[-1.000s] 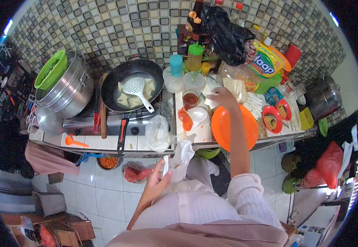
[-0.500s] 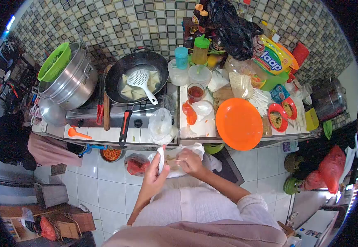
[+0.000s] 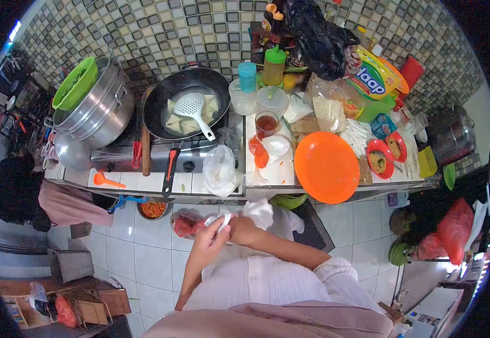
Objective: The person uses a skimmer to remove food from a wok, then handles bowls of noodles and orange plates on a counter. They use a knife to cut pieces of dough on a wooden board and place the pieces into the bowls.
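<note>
Wall [image 3: 216, 34]: mosaic tile, sweeping right across the top at twelve o'clock.
Counter [image 3: 191, 183]: and what a crowd on it, packed from nine o'clock round to three!
Pot [image 3: 107, 112]: big and silver at ten, green basket [image 3: 74, 84] tilted on top.
Pan [image 3: 160, 90]: black, on the stove at eleven, pale triangular pieces sitting in liquid.
Plate [image 3: 327, 168]: bright orange, out at three, near the counter's front edge.
Black bag [image 3: 321, 42]: crumpled, up at one.
Skimmer [image 3: 190, 105]: white, lying in the pan, its handle reaching over the rim towards five.
Clear bag [image 3: 219, 166]: bunched at the counter's front edge, over towards nine.
Right hand [image 3: 246, 232]: down at six, just beside the other; its fingers are hidden, so I cannot tell how wide the grip is.
Left hand [image 3: 210, 242]: at seven, a narrow pinch, thumb and fingers on a white strip [image 3: 226, 219]!
White bag [image 3: 259, 213]: puffed up at six, below the counter's edge, beside the right hand; whether the strip joins it, I cannot tell.
Glass [image 3: 267, 124]: reddish-brown liquid inside, at one.
</note>
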`<state>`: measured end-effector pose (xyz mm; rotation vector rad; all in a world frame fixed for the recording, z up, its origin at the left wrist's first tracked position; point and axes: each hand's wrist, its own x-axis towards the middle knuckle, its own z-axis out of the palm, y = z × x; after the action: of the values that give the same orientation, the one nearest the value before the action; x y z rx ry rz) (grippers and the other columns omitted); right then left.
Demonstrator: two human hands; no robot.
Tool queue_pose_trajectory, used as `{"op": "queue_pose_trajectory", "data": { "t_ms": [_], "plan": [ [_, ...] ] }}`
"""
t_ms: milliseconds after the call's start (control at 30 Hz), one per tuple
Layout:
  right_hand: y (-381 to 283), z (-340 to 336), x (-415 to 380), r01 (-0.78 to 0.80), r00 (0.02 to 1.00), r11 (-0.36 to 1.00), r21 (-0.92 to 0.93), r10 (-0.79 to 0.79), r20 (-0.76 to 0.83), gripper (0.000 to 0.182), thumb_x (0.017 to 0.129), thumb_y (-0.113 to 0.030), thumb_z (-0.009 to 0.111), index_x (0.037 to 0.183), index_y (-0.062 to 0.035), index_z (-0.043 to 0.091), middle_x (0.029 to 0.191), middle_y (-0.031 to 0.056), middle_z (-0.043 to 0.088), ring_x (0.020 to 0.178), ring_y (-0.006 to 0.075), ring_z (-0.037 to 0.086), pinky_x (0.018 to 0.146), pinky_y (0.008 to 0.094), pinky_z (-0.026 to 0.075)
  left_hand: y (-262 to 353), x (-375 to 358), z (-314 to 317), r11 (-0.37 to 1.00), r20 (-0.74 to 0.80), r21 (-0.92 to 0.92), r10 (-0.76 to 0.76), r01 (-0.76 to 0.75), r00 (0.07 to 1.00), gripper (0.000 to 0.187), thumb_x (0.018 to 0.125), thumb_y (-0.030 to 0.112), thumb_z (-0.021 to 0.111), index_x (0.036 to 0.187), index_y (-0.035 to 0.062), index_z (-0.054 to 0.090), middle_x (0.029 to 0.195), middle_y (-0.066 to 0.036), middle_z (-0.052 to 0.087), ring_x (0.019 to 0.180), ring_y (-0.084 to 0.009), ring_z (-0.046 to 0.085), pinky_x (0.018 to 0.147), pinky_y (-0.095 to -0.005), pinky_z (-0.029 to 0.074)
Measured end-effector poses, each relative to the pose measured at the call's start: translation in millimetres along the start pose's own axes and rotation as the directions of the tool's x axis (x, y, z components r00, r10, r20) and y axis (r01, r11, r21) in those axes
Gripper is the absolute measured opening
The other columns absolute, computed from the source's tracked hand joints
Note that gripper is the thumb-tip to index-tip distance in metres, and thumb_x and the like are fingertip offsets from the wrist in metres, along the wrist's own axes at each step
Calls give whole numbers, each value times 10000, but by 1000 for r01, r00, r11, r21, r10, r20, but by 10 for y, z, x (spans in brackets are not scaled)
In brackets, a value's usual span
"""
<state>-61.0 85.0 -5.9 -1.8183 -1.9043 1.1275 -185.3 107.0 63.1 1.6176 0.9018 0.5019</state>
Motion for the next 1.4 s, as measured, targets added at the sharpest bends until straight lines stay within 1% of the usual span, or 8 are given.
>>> {"op": "queue_pose_trajectory", "data": {
  "t_ms": [333, 567, 733, 900, 1100, 1200, 1267, 1400],
  "plan": [
    [208, -563, -486, 215, 942, 897, -387, -85, 326, 290, 741, -335, 540, 889, -87, 557, 815, 143, 588, 761, 288, 582, 646, 456, 439, -519, -46, -256, 964, -213, -245, -156, 102, 965, 299, 801, 131, 559, 1074, 16, 516, 732, 45, 455, 592, -34, 382, 504, -170, 316],
    [150, -40, -235, 567, 819, 807, -162, -573, 11, 117, 690, -103, 519, 805, -87, 533, 767, 93, 549, 797, 271, 535, 688, 390, 414, -1172, 78, 170, 691, 111, 607, 415, -392, 903, 685, 637, 173, 688, 1234, 96, 361, 1056, -120, 488, 961, -234, 466, 692, -310, 408],
    [424, 233, -106, 543, 792, 810, -220, -582, -187, 172, 690, -69, 504, 860, -58, 525, 871, 91, 537, 872, 275, 507, 722, 390, 418, -2069, 228, 464, 962, -145, -176, -236, 210, 961, 406, 732, 68, 481, 1132, 82, 411, 1017, -207, 527, 939, -365, 501, 753, -388, 411],
    [1039, 463, -319, 40, 963, 984, -176, -85, -255, 392, 717, -146, 525, 1081, -30, 439, 1072, 203, 439, 975, 360, 450, 842, 420, 381, -3281, 138, 310, 915, -490, 371, 49, 157, 871, 329, 729, 44, 453, 1055, 7, 434, 888, -188, 572, 787, -335, 573, 654, -380, 444],
    [1567, 605, -670, -246, 969, 926, -287, 228, -95, 465, 720, -248, 537, 1093, -4, 405, 1087, 274, 403, 1011, 418, 412, 849, 450, 365, -4682, 153, 383, 279, 182, -762, -774, 585, 607, 308, 729, 170, 518, 1000, 26, 489, 925, -127, 559, 848, -245, 557, 742, -360, 446],
    [1598, 586, -799, -204, 977, 944, -259, 214, 11, 464, 728, -270, 532, 1076, 11, 411, 1051, 268, 420, 998, 414, 418, 831, 445, 376, -5358, 541, 369, 819, 97, 286, -541, 497, 836, 312, 713, 209, 524, 978, 44, 515, 943, -104, 570, 807, -242, 565, 723, -377, 453],
    [1629, 696, -843, -229, 973, 959, -170, 222, -58, 459, 730, -278, 529, 1065, 14, 416, 1038, 266, 423, 992, 409, 421, 823, 440, 381, -4941, 768, 325, 532, 254, 846, -355, -29, 900, 317, 702, 236, 528, 963, 55, 533, 955, -89, 577, 780, -240, 570, 711, -388, 457],
    [1795, 905, -962, -278, 960, 960, -41, 276, -49, 441, 731, -282, 527, 1038, 21, 432, 1012, 257, 433, 945, 395, 450, 789, 433, 403, -4426, 1027, 158, 746, 42, 566, -452, 352, 891, 338, 655, 298, 590, 911, 80, 560, 862, -162, 587, 722, -256, 567, 695, -389, 455]
  ]
}}
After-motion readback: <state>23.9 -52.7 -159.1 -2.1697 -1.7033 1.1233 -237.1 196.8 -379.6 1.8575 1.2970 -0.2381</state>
